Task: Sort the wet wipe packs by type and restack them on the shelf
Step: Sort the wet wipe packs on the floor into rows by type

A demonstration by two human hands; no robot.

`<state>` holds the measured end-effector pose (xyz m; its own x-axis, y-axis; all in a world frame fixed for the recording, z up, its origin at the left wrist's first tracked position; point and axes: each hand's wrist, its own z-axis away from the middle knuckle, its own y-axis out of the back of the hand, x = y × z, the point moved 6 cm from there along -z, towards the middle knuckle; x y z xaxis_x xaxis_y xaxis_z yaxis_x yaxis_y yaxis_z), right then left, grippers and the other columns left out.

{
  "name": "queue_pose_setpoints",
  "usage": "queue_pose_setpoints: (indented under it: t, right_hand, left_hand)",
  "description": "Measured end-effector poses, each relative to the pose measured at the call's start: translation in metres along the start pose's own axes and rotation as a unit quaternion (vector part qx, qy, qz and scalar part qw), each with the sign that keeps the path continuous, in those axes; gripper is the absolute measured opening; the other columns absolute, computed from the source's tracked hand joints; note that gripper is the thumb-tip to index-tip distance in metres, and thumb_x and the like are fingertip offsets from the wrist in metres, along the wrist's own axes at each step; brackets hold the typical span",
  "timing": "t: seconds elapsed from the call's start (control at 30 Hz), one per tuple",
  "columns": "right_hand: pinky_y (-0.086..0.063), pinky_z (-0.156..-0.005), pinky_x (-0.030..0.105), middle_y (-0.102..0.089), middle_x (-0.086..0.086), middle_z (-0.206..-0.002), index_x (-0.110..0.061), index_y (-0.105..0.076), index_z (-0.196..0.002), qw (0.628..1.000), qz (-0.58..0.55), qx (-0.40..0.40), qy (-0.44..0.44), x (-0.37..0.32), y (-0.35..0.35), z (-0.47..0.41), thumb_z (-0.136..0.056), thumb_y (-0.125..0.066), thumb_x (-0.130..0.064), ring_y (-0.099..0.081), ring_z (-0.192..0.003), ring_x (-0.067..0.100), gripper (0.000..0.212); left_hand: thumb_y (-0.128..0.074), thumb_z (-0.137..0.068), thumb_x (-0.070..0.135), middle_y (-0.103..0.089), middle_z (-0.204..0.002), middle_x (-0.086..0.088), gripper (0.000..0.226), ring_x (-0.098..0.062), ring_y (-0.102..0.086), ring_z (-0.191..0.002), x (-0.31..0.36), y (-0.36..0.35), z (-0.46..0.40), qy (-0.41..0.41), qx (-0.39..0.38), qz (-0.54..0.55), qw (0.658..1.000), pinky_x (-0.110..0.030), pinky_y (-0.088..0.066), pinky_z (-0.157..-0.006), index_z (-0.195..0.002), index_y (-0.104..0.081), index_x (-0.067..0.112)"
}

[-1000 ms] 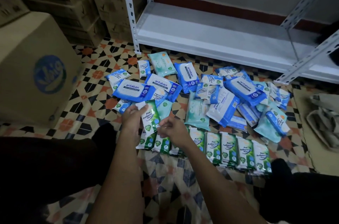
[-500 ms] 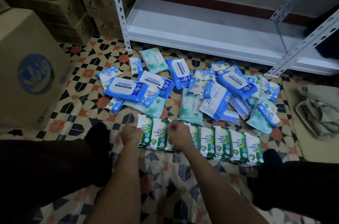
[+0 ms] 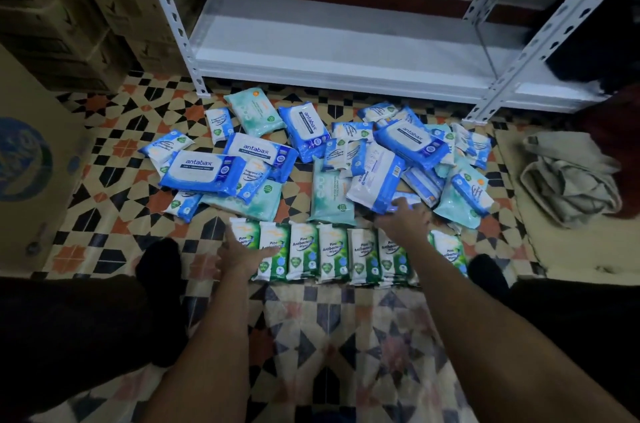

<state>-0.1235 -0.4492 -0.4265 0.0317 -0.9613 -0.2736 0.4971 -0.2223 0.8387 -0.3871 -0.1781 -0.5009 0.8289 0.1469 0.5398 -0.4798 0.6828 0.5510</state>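
While my left hand (image 3: 242, 254) rests flat on the green packs (image 3: 332, 254), my right hand (image 3: 403, 218) spreads over a blue pack (image 3: 375, 178) at one o'clock — soft, slick; pinch its edge.

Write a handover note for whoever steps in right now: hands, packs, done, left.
Left hand: open, resting at the left end of the green row.
Right hand: open, fingers reaching onto a blue pack at the edge of the pile; no grip yet.
Packs: green pine packs lined up side by side on the floor nearest the person. Blue and teal packs lie mixed behind them, in front of the shelf.
Done: green type separated out.
Left: sort blue and teal packs by type, then stack everything on the shelf, which holds no packs yet.
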Motion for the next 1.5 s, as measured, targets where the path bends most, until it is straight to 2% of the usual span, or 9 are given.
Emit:
queue_pose_setpoints:
  t: [0.23, 0.33, 0.47, 0.63, 0.77, 0.87, 1.0, 1.2, 1.5]
  right_hand:
    - [-0.042, -0.107, 0.048, -0.039, 0.017, -0.155, -0.027, -0.025, -0.159, 0.992, -0.064, -0.098, -0.044, 0.081, 0.015, -0.023, -0.062, -0.083, -0.067, -0.044, -0.136, 0.038, 0.120]
    - [-0.044, -0.105, 0.053, -0.008, 0.017, -0.166, -0.035, -0.017, -0.160, 0.990, -0.065, -0.113, -0.058, 0.095, -0.002, -0.021, -0.046, -0.082, -0.080, -0.034, -0.143, 0.044, 0.138]
    - [-0.041, -0.108, 0.061, 0.010, 0.009, -0.167, -0.038, -0.029, -0.154, 0.990, -0.044, -0.115, -0.070, 0.115, -0.018, -0.040, -0.015, -0.065, -0.102, -0.023, -0.147, 0.048, 0.157]
    - [-0.044, -0.106, 0.055, -0.008, 0.014, -0.166, -0.035, -0.030, -0.154, 0.986, -0.066, -0.127, -0.080, 0.108, -0.016, -0.040, -0.019, -0.072, -0.097, -0.034, -0.143, 0.044, 0.155]
    - [-0.044, -0.098, 0.044, -0.028, 0.016, -0.160, -0.023, -0.031, -0.156, 0.989, -0.030, -0.143, 0.000, 0.071, 0.004, -0.027, -0.073, -0.086, -0.053, -0.046, -0.132, 0.036, 0.104]
    - [-0.032, -0.113, 0.050, -0.018, 0.013, -0.165, -0.029, -0.034, -0.155, 0.983, 0.054, -0.163, 0.064, 0.050, 0.003, -0.030, -0.068, -0.088, -0.054, -0.025, -0.148, 0.038, 0.105]
    - [-0.023, -0.119, 0.051, -0.030, 0.011, -0.163, -0.035, -0.032, -0.156, 0.962, 0.156, -0.194, 0.114, 0.028, -0.006, -0.033, -0.062, -0.089, -0.058, -0.025, -0.149, 0.037, 0.112]
    - [-0.050, -0.092, 0.042, -0.063, 0.005, -0.117, -0.021, -0.064, -0.113, 0.955, 0.161, -0.115, 0.221, -0.046, -0.012, -0.015, -0.074, -0.085, -0.037, -0.060, -0.110, 0.028, 0.048]
    - [-0.034, -0.112, 0.057, -0.043, 0.015, -0.151, -0.031, -0.022, -0.159, 0.886, 0.247, -0.267, 0.285, -0.115, -0.097, 0.021, -0.068, -0.082, -0.066, -0.028, -0.142, 0.044, 0.114]
  left_hand:
    - [-0.093, -0.060, 0.050, 0.002, -0.167, -0.016, 0.135, -0.040, -0.013, -0.152, 0.021, -0.002, 0.003, -0.031, 0.019, -0.065, 0.997, -0.056, -0.034, -0.112, -0.160, -0.004, 0.035]
    - [-0.082, -0.040, 0.075, -0.008, -0.168, -0.011, 0.142, -0.040, -0.021, -0.150, 0.019, -0.007, -0.006, -0.032, -0.008, -0.089, 0.996, -0.059, -0.034, -0.114, -0.157, -0.007, 0.046]
    - [-0.088, -0.066, 0.058, -0.011, -0.167, -0.015, 0.120, -0.042, -0.025, -0.148, 0.018, -0.012, -0.004, -0.035, -0.034, -0.104, 0.993, -0.054, -0.033, -0.113, -0.158, -0.012, 0.044]
    - [-0.091, -0.050, 0.062, -0.015, -0.167, -0.010, 0.128, -0.039, -0.031, -0.145, 0.018, -0.014, -0.010, -0.041, -0.051, -0.066, 0.996, -0.053, -0.039, -0.111, -0.156, -0.020, 0.043]
    - [-0.083, -0.034, 0.074, -0.018, -0.164, -0.012, 0.135, -0.042, -0.035, -0.141, 0.020, -0.011, -0.011, -0.024, -0.038, -0.070, 0.997, -0.052, -0.041, -0.110, -0.152, -0.026, 0.045]
    - [-0.088, -0.049, 0.070, -0.022, -0.162, -0.015, 0.122, -0.042, -0.037, -0.139, 0.022, -0.007, -0.010, -0.038, -0.041, -0.092, 0.994, -0.051, -0.042, -0.109, -0.153, -0.028, 0.043]
    - [-0.091, -0.052, 0.066, -0.029, -0.159, -0.014, 0.112, -0.038, -0.044, -0.135, 0.028, 0.005, -0.021, -0.056, -0.061, -0.099, 0.992, -0.048, -0.046, -0.105, -0.148, -0.039, 0.039]
    - [-0.091, -0.064, 0.053, -0.040, -0.152, -0.014, 0.085, -0.032, -0.048, -0.130, 0.039, 0.005, -0.027, -0.062, -0.100, -0.127, 0.985, -0.039, -0.047, -0.094, -0.135, -0.054, 0.027]
    - [-0.084, -0.079, 0.040, -0.039, -0.154, -0.011, 0.067, -0.030, -0.045, -0.133, 0.047, -0.004, -0.037, -0.081, -0.172, -0.152, 0.970, -0.031, -0.041, -0.092, -0.138, -0.056, 0.027]
